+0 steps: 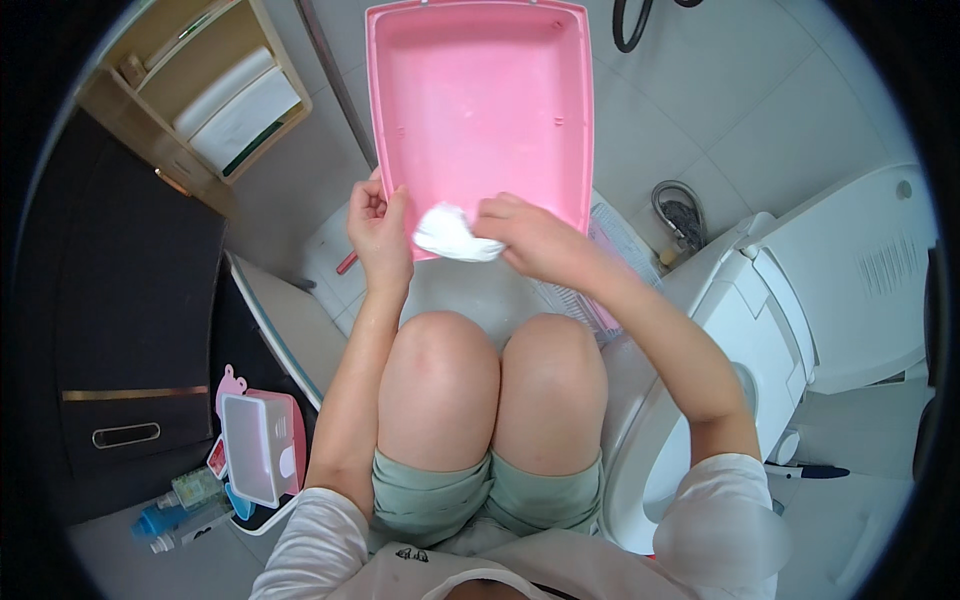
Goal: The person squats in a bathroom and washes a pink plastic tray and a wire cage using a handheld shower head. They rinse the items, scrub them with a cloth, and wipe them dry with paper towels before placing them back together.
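Note:
A pink rectangular plastic tray (480, 112) is held up in front of my knees, its hollow inside facing me. My left hand (381, 229) grips its lower left rim, the thumb over the edge. In my right hand (525, 234) is a crumpled white tissue or cloth (454, 234), which lies over the near left part of the tray. Whether the cloth presses on the plastic cannot be seen for certain. The hand covers part of the tray's near rim.
At right stands a white toilet (645, 457), its lid raised. A wire rack (622, 240) lies behind my right forearm. Left are a dark cabinet (135, 300), a wooden shelf (157, 97), and a white bin (259, 450) among several bottles (196, 486). A coiled metal hose (679, 214) sits by the wall.

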Motion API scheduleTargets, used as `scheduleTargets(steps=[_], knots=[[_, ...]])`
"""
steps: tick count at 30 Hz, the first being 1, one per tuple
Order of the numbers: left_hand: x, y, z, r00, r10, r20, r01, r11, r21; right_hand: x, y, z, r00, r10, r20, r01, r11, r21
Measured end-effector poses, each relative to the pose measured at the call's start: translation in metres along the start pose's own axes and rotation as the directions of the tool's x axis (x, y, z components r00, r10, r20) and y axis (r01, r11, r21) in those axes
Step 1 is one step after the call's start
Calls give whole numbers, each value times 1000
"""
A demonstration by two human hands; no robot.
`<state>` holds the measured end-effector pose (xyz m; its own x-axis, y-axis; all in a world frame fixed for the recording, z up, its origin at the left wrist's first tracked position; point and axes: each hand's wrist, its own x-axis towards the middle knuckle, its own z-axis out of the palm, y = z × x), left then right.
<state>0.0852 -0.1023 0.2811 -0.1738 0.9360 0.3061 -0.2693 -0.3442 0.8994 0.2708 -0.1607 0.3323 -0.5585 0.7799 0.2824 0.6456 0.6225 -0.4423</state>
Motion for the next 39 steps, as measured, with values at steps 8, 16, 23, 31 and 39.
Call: scheduleTargets(steps=[8, 16, 23, 31, 39], knots=[[5, -4, -1, 994, -106, -27, 99, 975, -198, -28, -10, -58, 995, 100, -11, -99, 957, -272], [3, 0, 2, 976, -217, 36, 216, 912, -349, 10, -31, -86, 812, 476, -338, -360, 864, 352], [-1, -3, 8, 964, -240, 117, 265, 912, -313, 107, 8, -40, 813, 316, -488, -178, 934, 309], [-5, -3, 8, 960, -215, 181, 237, 965, -110, 156, 28, -10, 784, 41, -620, -13, 999, 50], [-5, -12, -3, 967, -212, 145, 234, 959, -159, 102, -2, 28, 918, 204, -340, -97, 947, 305]])
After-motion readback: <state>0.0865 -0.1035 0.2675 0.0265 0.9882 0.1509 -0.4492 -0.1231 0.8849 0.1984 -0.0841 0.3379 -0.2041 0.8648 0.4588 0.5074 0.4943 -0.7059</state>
